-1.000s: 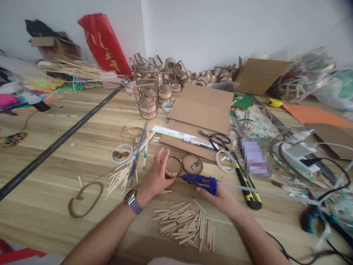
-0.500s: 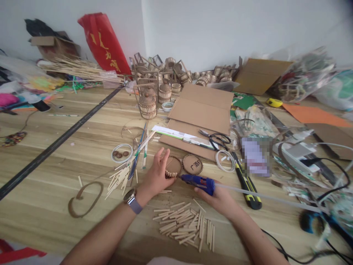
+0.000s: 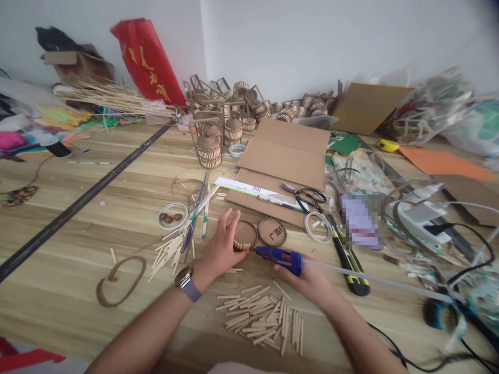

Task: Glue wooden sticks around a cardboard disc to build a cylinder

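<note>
My left hand, with a watch on its wrist, is closed around the left side of a round cardboard disc with short sticks standing along its near rim. In my right hand is a blue glue gun, its nozzle close to the disc's near edge. Touching or almost touching that disc is a second round disc with dark printing. A pile of short wooden sticks lies between my forearms.
Black scissors and a cutter knife lie right of the discs. White tape rings, cardboard sheets and loose sticks surround the work. Small stick-sided baskets stand behind. A cable runs at the right.
The glue gun's nozzle has shifted very slightly; both hands are otherwise in nearly the same place.
</note>
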`<state>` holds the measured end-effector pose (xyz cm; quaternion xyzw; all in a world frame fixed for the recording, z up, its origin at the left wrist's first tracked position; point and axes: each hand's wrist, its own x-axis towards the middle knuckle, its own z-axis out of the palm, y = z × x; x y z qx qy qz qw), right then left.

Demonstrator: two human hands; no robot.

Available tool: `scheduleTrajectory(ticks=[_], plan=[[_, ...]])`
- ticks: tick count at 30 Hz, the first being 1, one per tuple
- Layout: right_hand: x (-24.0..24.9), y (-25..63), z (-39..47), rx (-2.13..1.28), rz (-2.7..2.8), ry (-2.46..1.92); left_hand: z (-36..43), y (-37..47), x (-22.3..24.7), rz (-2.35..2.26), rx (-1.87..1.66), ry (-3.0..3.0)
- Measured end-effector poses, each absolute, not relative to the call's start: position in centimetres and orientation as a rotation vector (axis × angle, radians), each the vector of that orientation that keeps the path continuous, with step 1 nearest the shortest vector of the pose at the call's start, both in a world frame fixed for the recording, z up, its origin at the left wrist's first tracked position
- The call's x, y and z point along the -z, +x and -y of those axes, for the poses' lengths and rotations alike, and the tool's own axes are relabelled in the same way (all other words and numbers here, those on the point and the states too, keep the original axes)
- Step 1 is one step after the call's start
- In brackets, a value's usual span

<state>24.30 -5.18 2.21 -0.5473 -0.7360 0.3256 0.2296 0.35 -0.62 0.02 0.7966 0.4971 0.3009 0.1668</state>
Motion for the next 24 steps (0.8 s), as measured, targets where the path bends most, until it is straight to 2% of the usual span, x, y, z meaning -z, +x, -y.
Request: scheduleTrajectory(ticks=[24], plan=[[-1.98, 24.36, 5.10, -0.872, 2.034, -1.537, 0.54, 0.35, -0.09, -1.413, -0.848, 2.265]])
